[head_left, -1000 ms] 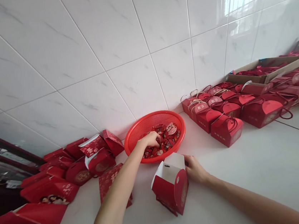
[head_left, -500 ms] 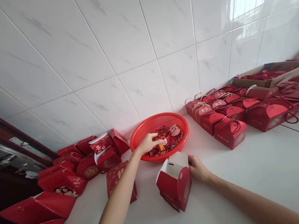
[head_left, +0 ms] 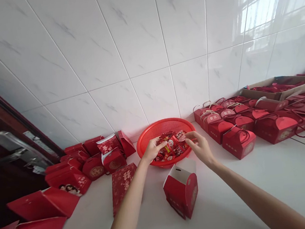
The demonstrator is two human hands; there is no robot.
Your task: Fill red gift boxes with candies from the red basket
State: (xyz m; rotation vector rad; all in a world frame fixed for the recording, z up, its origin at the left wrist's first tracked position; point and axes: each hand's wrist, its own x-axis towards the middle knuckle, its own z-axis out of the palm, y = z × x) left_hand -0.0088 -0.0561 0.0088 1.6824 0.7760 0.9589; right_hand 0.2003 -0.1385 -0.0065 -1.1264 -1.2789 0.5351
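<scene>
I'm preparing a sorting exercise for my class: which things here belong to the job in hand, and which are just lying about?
Likely in the job:
red basket
wrapped sweets, with left hand and right hand at them
open box in front

Apparently just lying about:
right-side boxes
carton
left-side boxes
patterned red item

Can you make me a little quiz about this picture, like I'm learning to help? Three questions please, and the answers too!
1. True or false: the open box stands closer to the person than the basket.
2. Which is the left hand nearest to?
A: the door handle
B: the wrapped packets
C: the cardboard tray
3. Fill in the missing word: the wall behind the basket is covered in shiny, pale ____.

Key:
1. True
2. B
3. Tiles
</scene>
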